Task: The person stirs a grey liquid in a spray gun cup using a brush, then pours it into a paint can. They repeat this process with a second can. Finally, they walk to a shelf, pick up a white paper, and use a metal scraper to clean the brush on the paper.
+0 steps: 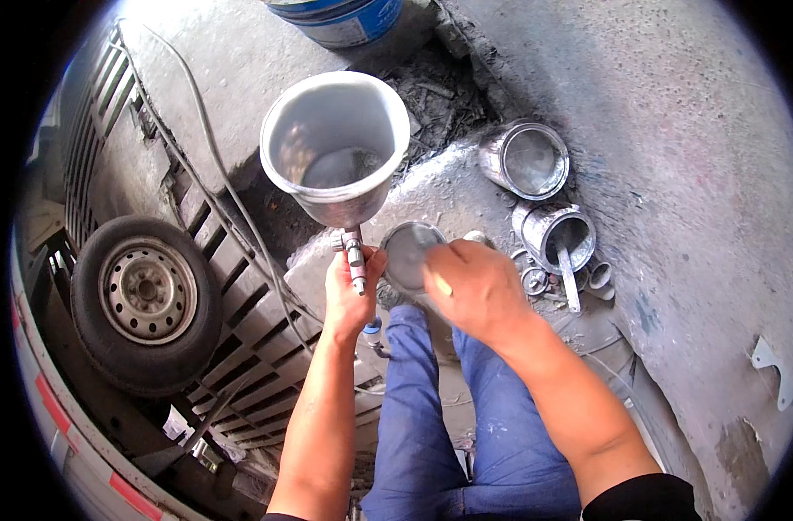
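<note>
In my left hand (355, 282) is a spray gun (355, 256), gripped just below its large whitish cup (336, 187). The cup's mouth faces up, and grey liquid lies in its bottom. My right hand (475, 286) is closed, with its knuckles up and a small yellow patch on one finger. It covers the right edge of a round, rimmed grey vessel or lid (407, 260). Whatever the fingers hold is hidden, and the hand is slightly blurred. A blue fitting (372, 330) shows beneath my left wrist.
Right of my hands are an open metal can (535, 161) and a paint-smeared can (570, 230) with a flat stick (569, 280) in it. Small cups (600, 275) lie beside them. A blue bucket (340, 24) stands beyond. At left are a wheel (146, 291), slatted metal and a hose (207, 130).
</note>
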The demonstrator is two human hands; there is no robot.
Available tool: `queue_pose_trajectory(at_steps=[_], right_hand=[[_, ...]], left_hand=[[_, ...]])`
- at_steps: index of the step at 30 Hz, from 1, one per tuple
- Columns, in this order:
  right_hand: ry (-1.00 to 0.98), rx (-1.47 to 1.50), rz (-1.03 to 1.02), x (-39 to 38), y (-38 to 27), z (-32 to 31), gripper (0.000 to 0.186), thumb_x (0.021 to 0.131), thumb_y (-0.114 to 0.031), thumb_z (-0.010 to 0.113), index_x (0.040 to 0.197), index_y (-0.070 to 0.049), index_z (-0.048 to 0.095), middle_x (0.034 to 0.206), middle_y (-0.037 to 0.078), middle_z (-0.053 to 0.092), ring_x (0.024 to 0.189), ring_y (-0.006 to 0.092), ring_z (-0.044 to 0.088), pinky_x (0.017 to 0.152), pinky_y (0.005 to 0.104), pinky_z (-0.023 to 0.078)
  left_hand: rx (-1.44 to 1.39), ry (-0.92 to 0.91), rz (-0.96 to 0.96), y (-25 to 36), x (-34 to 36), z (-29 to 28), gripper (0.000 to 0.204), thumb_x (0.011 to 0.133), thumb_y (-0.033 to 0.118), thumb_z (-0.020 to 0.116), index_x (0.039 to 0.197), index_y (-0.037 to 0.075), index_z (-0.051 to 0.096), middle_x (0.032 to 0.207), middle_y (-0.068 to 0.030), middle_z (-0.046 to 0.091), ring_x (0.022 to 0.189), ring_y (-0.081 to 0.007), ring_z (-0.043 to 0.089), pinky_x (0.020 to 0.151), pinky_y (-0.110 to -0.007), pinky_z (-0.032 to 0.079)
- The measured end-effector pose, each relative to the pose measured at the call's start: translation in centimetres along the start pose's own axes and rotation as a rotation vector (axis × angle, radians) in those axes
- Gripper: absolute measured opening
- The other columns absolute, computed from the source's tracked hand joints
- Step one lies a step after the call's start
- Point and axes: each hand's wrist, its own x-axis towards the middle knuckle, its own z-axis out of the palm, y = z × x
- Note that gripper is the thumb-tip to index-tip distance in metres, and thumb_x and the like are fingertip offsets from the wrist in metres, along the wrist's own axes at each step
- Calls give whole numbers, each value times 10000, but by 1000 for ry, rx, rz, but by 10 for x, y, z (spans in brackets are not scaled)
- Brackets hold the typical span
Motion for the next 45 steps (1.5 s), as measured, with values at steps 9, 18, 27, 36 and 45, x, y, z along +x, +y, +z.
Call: queue_pose_trajectory(at_steps=[9, 18, 27, 36, 45], right_hand=[[-77, 191, -297, 0, 15, -9, 88, 715, -95, 654, 752, -66, 579, 682, 83, 529, 650, 287, 583, 566, 398, 486], [180, 533, 503, -2, -8, -2, 128, 835, -132, 645, 797, -14, 614, 664, 145, 634, 614, 280, 666, 556, 325, 508], [-1, 219, 357, -19, -16, -10, 113, 794, -110, 658, 793, -2, 627, 691, 198, 634, 623, 350, 651, 552, 382, 511], [0, 146, -32, -1, -19, 6, 141, 779, -158, 651, 717, -75, 556, 673, 131, 582, 612, 324, 601, 530, 413, 481], [-30, 222, -145, -2, 3, 3, 106, 757, -132, 661, 737, -56, 590, 666, 125, 574, 614, 314, 605, 554, 400, 504]], left_hand=[[6, -13, -44, -2, 2, -20, 129, 891, 120, 656, 863, 41, 559, 794, 12, 559, 733, -77, 479, 679, -256, 427], [-118, -39, 41, -9, 1, -15, 107, 908, 89, 637, 935, 47, 543, 879, 10, 555, 787, -84, 487, 724, -255, 428], [-126, -65, 66, -11, 2, -14, 94, 916, 41, 605, 938, 46, 514, 900, -3, 550, 808, -88, 494, 746, -257, 435], [-56, -6, 4, -7, 3, -17, 120, 915, 117, 626, 915, 39, 535, 843, 4, 554, 787, -88, 492, 725, -265, 435], [28, 7, -37, 0, 4, -24, 150, 913, 164, 636, 900, 43, 548, 797, 10, 545, 717, -78, 466, 654, -260, 416]])
